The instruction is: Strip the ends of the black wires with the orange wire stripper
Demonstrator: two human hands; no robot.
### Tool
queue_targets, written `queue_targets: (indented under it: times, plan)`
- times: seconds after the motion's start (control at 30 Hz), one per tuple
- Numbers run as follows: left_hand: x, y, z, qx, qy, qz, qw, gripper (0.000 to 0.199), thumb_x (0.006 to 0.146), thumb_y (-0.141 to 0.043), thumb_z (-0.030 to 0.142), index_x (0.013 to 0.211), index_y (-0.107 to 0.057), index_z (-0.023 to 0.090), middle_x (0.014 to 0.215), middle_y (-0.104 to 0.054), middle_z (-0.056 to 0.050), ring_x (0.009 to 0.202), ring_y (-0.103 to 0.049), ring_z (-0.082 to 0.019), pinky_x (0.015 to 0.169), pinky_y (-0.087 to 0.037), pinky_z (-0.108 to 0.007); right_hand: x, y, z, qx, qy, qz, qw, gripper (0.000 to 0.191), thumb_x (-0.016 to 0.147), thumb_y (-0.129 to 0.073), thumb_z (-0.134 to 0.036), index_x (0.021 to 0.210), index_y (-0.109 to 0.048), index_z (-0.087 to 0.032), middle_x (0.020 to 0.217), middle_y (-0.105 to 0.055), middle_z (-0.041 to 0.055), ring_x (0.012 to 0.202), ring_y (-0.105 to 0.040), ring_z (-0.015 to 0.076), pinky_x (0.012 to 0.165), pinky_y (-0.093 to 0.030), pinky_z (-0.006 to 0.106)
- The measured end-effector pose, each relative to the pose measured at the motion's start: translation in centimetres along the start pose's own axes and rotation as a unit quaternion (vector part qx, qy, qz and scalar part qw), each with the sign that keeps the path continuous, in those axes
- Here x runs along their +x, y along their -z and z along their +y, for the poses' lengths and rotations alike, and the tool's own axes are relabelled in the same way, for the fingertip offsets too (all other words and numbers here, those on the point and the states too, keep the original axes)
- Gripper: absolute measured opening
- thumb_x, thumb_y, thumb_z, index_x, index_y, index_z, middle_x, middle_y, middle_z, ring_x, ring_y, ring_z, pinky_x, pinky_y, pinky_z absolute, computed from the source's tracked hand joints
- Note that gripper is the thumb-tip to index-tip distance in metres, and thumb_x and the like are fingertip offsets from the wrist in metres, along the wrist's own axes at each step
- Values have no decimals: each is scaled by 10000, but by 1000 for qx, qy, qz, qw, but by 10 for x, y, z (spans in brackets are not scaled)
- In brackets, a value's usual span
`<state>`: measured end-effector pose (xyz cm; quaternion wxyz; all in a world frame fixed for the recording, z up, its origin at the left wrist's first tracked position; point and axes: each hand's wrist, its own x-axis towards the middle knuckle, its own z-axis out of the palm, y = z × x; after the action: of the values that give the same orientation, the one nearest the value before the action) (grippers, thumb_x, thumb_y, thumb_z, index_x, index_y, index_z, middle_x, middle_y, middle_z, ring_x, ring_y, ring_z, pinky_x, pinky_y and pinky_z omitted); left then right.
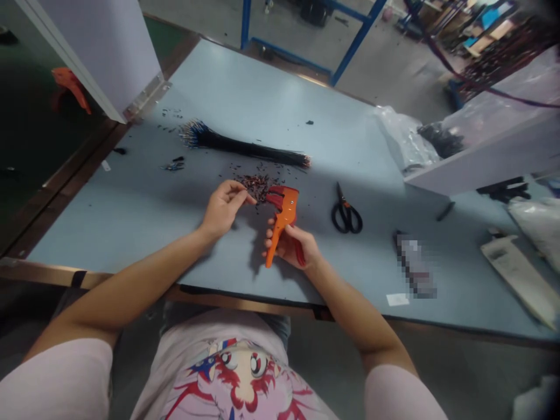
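Note:
My right hand (297, 245) is wrapped round the handles of an orange wire stripper (287, 207), whose dark red jaws point to the left. My left hand (225, 207) is closed in a pinch just left of those jaws; what its fingertips hold, if anything, is too small to make out. Behind the jaws and the left fingertips lies a pile of small dark and reddish scraps (251, 182). Further back, a long bundle of black wires (249, 147) rests on the table, with bluish, pale tips at its left end and coppery tips at its right.
Black-handled scissors (347, 217) lie right of the stripper on the blue-grey table (271, 105). Beyond them are a blurred-out object (413, 265) and a white paper slip (397, 300). Upright panels (105, 52) stand left and right, with plastic bags (405, 140) by the right one.

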<state>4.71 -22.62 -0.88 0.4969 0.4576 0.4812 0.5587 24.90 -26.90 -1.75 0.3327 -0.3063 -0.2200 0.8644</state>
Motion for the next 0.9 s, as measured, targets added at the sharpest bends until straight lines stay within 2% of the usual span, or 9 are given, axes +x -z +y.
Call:
queue_targets:
  times: [0.07, 0.13, 0.23, 0.33, 0.57, 0.9]
  plan:
    - [-4, -2, 1, 17, -9, 3, 1000, 170, 731, -669, 317, 792, -595, 177, 758, -669, -5, 746, -609, -118, 761, -476, -259, -2, 0, -1, 28, -8, 0, 1000, 274, 840, -510, -321, 1073, -543, -183, 866, -633, 35, 743, -638, 179, 764, -555, 455]
    - [-7, -3, 2, 24, 12, -4, 1000, 204, 674, -719, 340, 756, -640, 171, 776, -673, -13, 745, -595, -123, 749, -480, -258, -4, 0, -1, 44, -19, -1, 999, 263, 836, -498, -334, 1058, -532, -196, 840, -616, 25, 712, -617, 169, 764, -551, 477]
    - [-14, -8, 0, 14, 70, -52, 996, 248, 644, -748, 372, 753, -672, 163, 759, -682, -26, 719, -590, -133, 716, -485, -264, -5, 1, -1, 49, -38, -15, 998, 266, 813, -513, -338, 1042, -517, -202, 819, -597, 22, 685, -594, 163, 743, -551, 494]
    - [-21, -13, -3, 12, 96, -102, 990, 226, 684, -725, 371, 750, -681, 159, 751, -684, -33, 699, -588, -136, 703, -483, -272, -5, 0, 2, 43, -63, -41, 996, 289, 785, -537, -333, 1033, -508, -188, 795, -580, 24, 671, -587, 166, 720, -553, 501]
    - [-27, -15, -8, -12, 89, -164, 982, 165, 747, -683, 309, 837, -699, 172, 829, -700, -39, 786, -625, -149, 791, -484, -293, -5, -4, 6, 58, -73, -89, 992, 316, 753, -585, -354, 996, -495, -172, 762, -574, 16, 632, -576, 152, 633, -566, 428]
    - [-29, -16, -13, -20, 76, -183, 980, 111, 757, -682, 257, 840, -706, 186, 852, -705, -27, 786, -624, -120, 775, -464, -260, -6, -5, 8, 58, -69, -117, 989, 308, 784, -575, -385, 988, -488, -169, 734, -559, -1, 592, -583, 137, 607, -581, 390]
